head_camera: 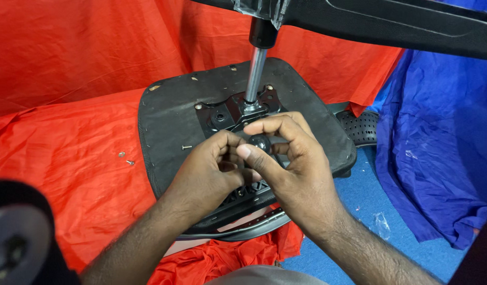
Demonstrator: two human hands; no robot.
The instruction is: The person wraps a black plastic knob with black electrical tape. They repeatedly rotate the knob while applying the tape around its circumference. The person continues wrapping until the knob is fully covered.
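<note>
An office chair seat (pixel 169 113) lies upside down on red cloth, its black underside facing up. A black metal bracket (pixel 222 113) is bolted to it, and a shiny gas cylinder (pixel 255 74) rises from it to the chair base (pixel 391 21) at the top. Both hands meet over the front of the seat. My right hand (pixel 288 163) pinches a small round black knob (pixel 261 142) between thumb and fingers. My left hand (pixel 209 171) has its fingertips closed against the same knob from the left.
Red cloth (pixel 69 79) covers the left and back. Blue cloth (pixel 439 148) hangs at the right over a blue floor. Loose screws (pixel 125 158) lie on the red cloth, and one screw (pixel 186 147) lies on the seat. A dark caster wheel (pixel 19 237) sits at the bottom left.
</note>
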